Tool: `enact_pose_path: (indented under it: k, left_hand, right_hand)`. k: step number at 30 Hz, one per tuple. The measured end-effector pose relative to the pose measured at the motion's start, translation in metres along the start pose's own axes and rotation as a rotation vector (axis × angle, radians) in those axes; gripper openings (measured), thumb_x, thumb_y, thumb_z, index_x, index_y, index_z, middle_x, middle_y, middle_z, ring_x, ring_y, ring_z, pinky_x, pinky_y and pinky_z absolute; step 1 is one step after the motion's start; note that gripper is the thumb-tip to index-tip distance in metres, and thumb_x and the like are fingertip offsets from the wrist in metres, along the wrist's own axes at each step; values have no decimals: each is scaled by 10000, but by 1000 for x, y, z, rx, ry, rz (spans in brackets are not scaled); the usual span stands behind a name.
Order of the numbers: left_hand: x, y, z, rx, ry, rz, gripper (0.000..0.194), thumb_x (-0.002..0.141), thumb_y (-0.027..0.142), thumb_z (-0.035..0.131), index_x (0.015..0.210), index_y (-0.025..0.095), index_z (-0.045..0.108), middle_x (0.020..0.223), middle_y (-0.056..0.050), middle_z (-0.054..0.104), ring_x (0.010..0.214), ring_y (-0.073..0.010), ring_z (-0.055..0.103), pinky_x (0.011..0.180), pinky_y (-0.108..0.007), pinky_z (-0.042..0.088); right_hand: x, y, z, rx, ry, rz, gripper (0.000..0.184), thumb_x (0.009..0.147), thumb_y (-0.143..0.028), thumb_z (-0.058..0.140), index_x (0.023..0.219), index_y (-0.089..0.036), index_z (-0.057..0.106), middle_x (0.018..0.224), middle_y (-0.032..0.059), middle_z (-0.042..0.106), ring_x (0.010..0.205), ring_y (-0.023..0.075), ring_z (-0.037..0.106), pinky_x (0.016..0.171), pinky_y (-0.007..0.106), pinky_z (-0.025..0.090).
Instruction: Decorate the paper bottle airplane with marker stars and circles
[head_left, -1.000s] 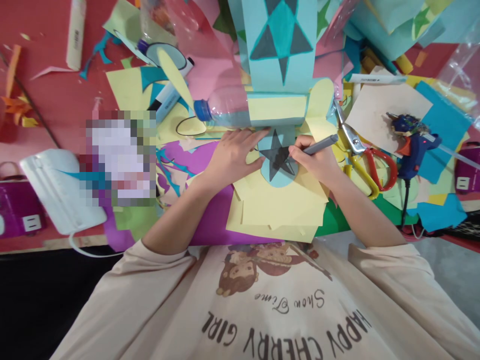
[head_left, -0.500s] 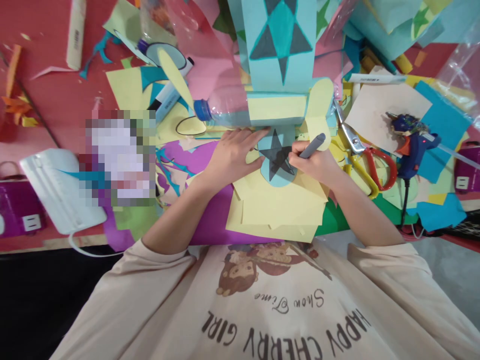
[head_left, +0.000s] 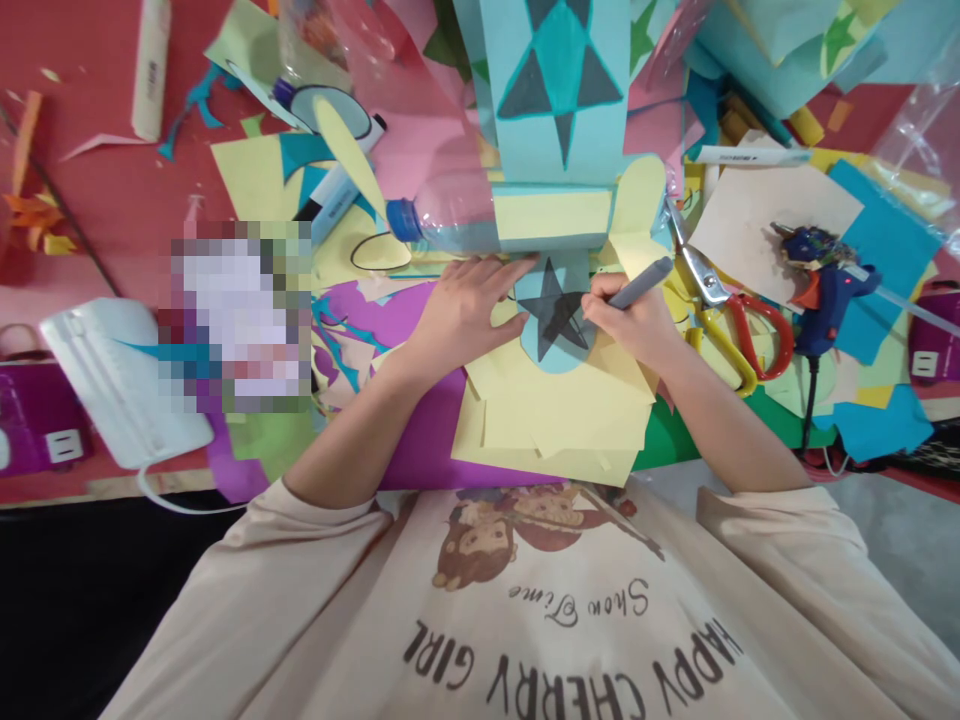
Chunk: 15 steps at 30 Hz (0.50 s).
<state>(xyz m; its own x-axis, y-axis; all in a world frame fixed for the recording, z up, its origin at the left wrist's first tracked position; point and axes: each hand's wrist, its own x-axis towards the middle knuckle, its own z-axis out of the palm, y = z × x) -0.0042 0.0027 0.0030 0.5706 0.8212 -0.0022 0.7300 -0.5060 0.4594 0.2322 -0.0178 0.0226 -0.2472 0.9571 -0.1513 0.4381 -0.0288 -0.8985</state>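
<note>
A blue paper piece point(head_left: 555, 360) with a rounded lower edge lies on several pale yellow sheets point(head_left: 577, 425). A dark grey star point(head_left: 551, 312) is drawn on it, its lower right point only partly filled. My left hand point(head_left: 466, 312) rests flat with fingers spread, thumb and forefinger at the blue paper's left side. In a writing grip, my right hand point(head_left: 634, 318) holds a grey marker point(head_left: 641, 283) at the star's right; the marker's tip is hidden behind my fingers. Just beyond both hands lies a clear plastic bottle point(head_left: 456, 216) with a blue cap, wrapped in blue and yellow paper.
Red-and-yellow-handled scissors point(head_left: 761, 335) and a blue glue gun point(head_left: 825, 295) with a cord lie to the right. A blue sheet with a larger star point(head_left: 562, 75) stands behind the bottle. At left are a white corded device point(head_left: 124, 380), a marker point(head_left: 330, 200) and paper scraps.
My right hand and the marker have shifted slightly right, and the marker leans lower. My left hand and the blue paper stay in place.
</note>
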Motion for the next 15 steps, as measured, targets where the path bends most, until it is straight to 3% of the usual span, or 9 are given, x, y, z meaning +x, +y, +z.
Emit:
enact_pose_path:
  k: [3, 10, 15]
  left_hand:
    - [0, 0, 1, -10, 11, -1, 551, 926, 320, 544, 1462, 201, 593, 996, -69, 703, 1000, -257, 665, 950, -402, 494]
    - [0, -1, 2, 4, 3, 2, 559, 931, 324, 539, 1468, 182, 594, 1018, -85, 712, 1002, -270, 673, 941, -412, 498]
    - [0, 0, 1, -4, -4, -12, 559, 926, 330, 548, 1464, 186, 595, 1012, -85, 709, 994, -275, 667, 938, -422, 498]
  right_hand:
    - [2, 3, 2, 20, 55, -2, 369, 849, -289, 563, 579, -240, 317, 553, -54, 321, 572, 103, 319, 577, 311, 253]
    - [3, 6, 4, -8, 39, -23, 370, 871, -325, 568, 599, -234, 333, 572, -58, 346, 583, 98, 327, 601, 317, 263]
    - [1, 2, 3, -38, 20, 3, 386, 822, -224, 575, 583, -237, 272, 554, -65, 269, 579, 99, 283, 599, 324, 234]
